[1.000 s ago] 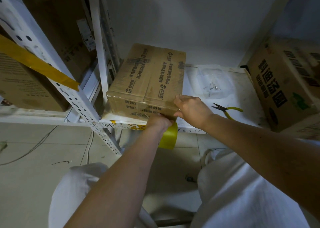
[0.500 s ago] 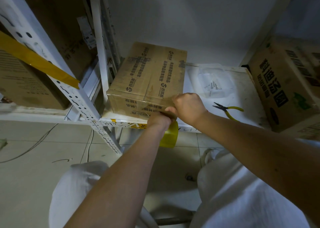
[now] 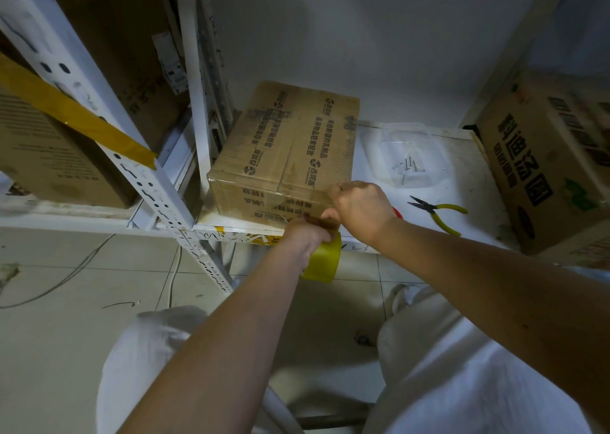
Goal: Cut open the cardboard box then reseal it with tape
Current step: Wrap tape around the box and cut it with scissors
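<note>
**Tape roll held at the box's front edge**

The cardboard box (image 3: 287, 149) sits closed on the white shelf (image 3: 462, 176). The left hand (image 3: 305, 237) grips the yellow tape roll (image 3: 321, 262) just below its near face. The right hand (image 3: 361, 207) is clenched at the box's front right corner; what it pinches is unclear. A clear plastic tray (image 3: 407, 156) beside the box holds a few nails (image 3: 407, 166); yellow-handled pliers (image 3: 439, 210) lie nearby.

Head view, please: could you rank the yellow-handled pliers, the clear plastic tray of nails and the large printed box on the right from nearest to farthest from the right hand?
From the right hand:
1. Yellow-handled pliers, just to its right on the shelf.
2. Clear plastic tray of nails, behind and to the right.
3. Large printed box, at the shelf's far right end.
</note>
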Available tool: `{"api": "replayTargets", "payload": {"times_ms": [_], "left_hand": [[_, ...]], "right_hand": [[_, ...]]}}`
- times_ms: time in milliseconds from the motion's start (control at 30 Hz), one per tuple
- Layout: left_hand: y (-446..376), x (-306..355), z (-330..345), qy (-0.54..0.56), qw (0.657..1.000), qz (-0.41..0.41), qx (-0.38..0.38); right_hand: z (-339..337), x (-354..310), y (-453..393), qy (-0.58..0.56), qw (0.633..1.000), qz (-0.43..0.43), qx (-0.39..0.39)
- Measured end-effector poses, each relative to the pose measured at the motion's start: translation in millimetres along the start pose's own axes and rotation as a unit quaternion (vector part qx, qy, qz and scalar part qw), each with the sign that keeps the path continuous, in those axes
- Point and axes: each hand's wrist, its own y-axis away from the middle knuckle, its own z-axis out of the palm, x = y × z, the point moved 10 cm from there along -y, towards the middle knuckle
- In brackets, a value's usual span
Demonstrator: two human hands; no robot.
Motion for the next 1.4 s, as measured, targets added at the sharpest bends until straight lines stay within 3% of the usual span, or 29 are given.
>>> {"api": "replayTargets", "payload": {"times_ms": [300, 400, 467, 567, 667, 767, 1067, 1300, 1400], "left_hand": [[-16, -2, 9, 0.010, 0.999, 0.008, -0.031], [-11, -1, 8, 0.023, 0.999, 0.005, -0.040], [-6, -2, 2, 0.029, 0.999, -0.009, -0.024], [-12, -4, 0, 0.019, 1.000, -0.003, -0.025], [-14, -3, -1, 0.010, 1.000, -0.002, -0.029], [-18, -5, 1, 0.016, 0.999, -0.011, -0.043], [-15, -1, 0, 0.023, 0.999, -0.020, -0.037], [-10, -1, 1, 0.024, 0.999, -0.021, -0.042], [-7, 1, 1, 0.020, 0.999, -0.019, -0.043]], "right_hand": [[0, 5, 19, -0.053, 0.997, 0.001, 0.060], [-3, 22, 23, -0.107, 0.990, -0.007, 0.090], [0, 44, 24, -0.162, 0.983, 0.034, 0.083], [33, 99, 32, -0.150, 0.966, 0.211, -0.001], [83, 124, 52, -0.124, 0.928, 0.305, -0.177], [110, 117, 60, -0.075, 0.923, 0.271, -0.261], [121, 121, 58, -0.028, 0.899, 0.292, -0.324], [125, 133, 73, -0.125, 0.862, 0.214, -0.441], [125, 133, 90, -0.251, 0.814, 0.220, -0.475]]}}
